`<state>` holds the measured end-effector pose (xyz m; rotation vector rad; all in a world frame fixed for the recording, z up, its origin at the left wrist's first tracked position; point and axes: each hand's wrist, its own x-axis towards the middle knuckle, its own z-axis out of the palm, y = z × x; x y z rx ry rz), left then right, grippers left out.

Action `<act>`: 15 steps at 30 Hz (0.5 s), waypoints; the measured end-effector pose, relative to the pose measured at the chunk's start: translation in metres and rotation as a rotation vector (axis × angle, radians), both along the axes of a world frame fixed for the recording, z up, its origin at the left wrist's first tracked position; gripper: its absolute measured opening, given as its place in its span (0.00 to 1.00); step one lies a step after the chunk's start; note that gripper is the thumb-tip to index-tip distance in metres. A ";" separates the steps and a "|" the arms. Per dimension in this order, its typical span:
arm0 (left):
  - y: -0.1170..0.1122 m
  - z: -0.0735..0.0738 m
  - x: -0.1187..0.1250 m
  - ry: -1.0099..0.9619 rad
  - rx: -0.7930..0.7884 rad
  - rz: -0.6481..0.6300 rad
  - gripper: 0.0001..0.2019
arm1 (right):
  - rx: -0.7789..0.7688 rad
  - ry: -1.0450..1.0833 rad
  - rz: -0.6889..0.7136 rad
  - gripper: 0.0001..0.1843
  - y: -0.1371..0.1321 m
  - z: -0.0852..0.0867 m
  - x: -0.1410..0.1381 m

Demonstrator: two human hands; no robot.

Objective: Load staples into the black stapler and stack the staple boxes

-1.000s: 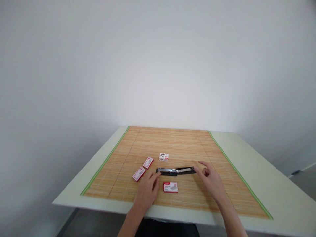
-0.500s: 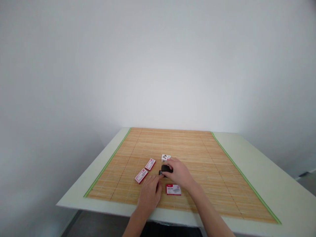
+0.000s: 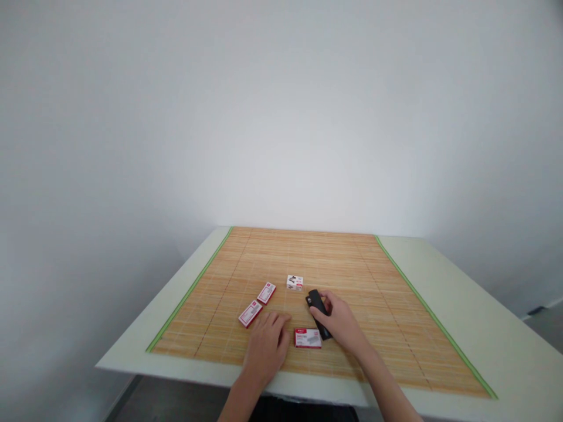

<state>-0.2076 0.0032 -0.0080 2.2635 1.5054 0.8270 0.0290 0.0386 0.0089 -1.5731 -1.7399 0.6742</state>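
one black stapler (image 3: pixel 315 306), just right of the front red-and-white box (image 3: pixel 307 338), clasped in the right hand's (image 3: pixel 339 319) grip; left hand (image 3: pixel 267 343) loose, seemingly empty; i judge a leftward swing could knock that box.

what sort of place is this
Probably a plain indoor room with a desk or worktable: a white wall, a pale table, and a bamboo mat bearing a black stapler.

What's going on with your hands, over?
Right grip holding long black stapler, folded shut. Left grip resting on tan bamboo mat. Flat red-and-white cardboard box close beside stapler.
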 end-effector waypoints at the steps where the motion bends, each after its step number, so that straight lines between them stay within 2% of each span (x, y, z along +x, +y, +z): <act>1: -0.002 0.003 0.002 -0.001 0.002 -0.014 0.16 | -0.022 0.025 -0.064 0.24 -0.003 -0.008 0.002; 4: -0.009 0.013 0.010 -0.003 0.006 -0.152 0.23 | -0.034 0.130 -0.177 0.29 -0.012 -0.024 0.003; 6: -0.012 0.017 0.017 0.021 -0.002 -0.255 0.28 | -0.005 0.171 -0.212 0.30 -0.016 -0.028 0.000; 8: -0.013 0.018 0.022 0.069 0.000 -0.266 0.27 | 0.013 0.177 -0.225 0.30 -0.019 -0.028 -0.003; 10: -0.011 0.016 0.021 0.125 0.027 -0.168 0.21 | 0.012 0.176 -0.223 0.30 -0.019 -0.027 -0.004; 13: -0.001 0.013 0.009 0.187 0.092 0.071 0.12 | 0.013 0.178 -0.223 0.29 -0.018 -0.027 -0.003; 15: 0.009 0.011 -0.002 0.218 0.135 0.190 0.10 | 0.018 0.179 -0.226 0.29 -0.018 -0.029 -0.002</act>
